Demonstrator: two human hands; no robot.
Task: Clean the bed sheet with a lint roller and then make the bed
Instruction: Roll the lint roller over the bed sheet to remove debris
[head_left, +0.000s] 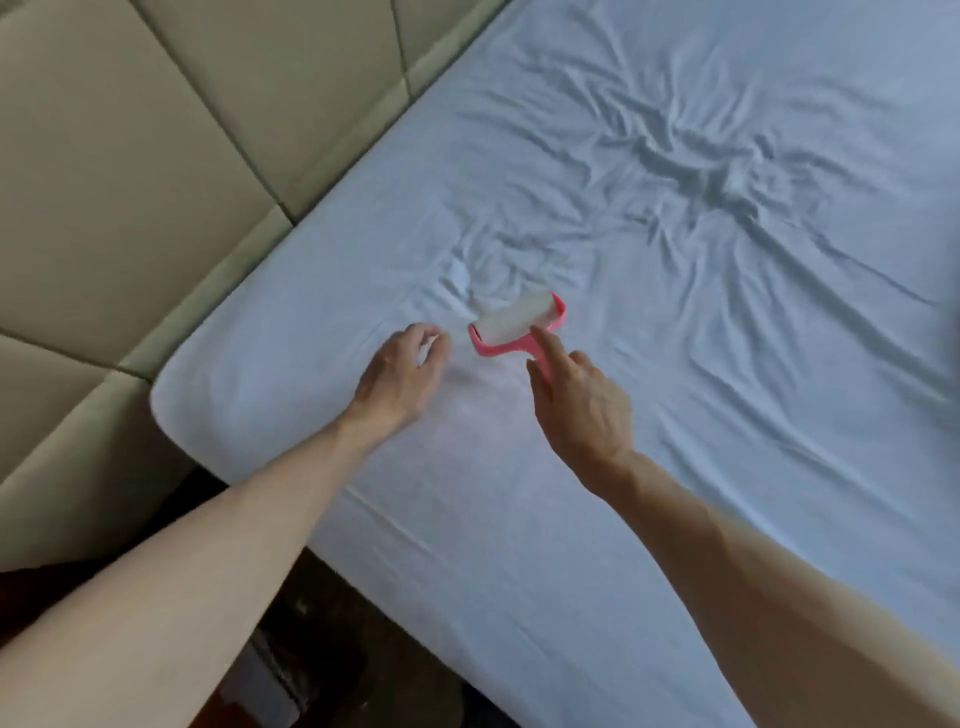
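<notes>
- Left hand (400, 369): lies on the sheet (675, 467) just left of the roller, fingers curled. Whether it pinches cloth cannot be told. Use it to press the sheet flat and taut beside the roller's path.
- Right hand (576, 400): wrapped round the pink handle, index finger laid straight along it toward the drum. Keep that finger there, since it steadies the drum and spreads the pressure.
- Roller (514, 325): drum down on the sheet near the bed's corner, between your hands and a small bunch of creases.
- Small creases (467, 275): touching the drum's far side. Smooth them first. Rolling into them will likely drag cloth up and skip the folds.
- Sheet: white and fitted over the mattress. Work it in straight, overlapping strokes away from the anchoring hand.
- Large creases (727, 171): well beyond, mid-bed. Flatten them before you reach them.
- Headboard (130, 182): padded panels against the sheet's far left edge. Run a stroke right along that edge.
</notes>
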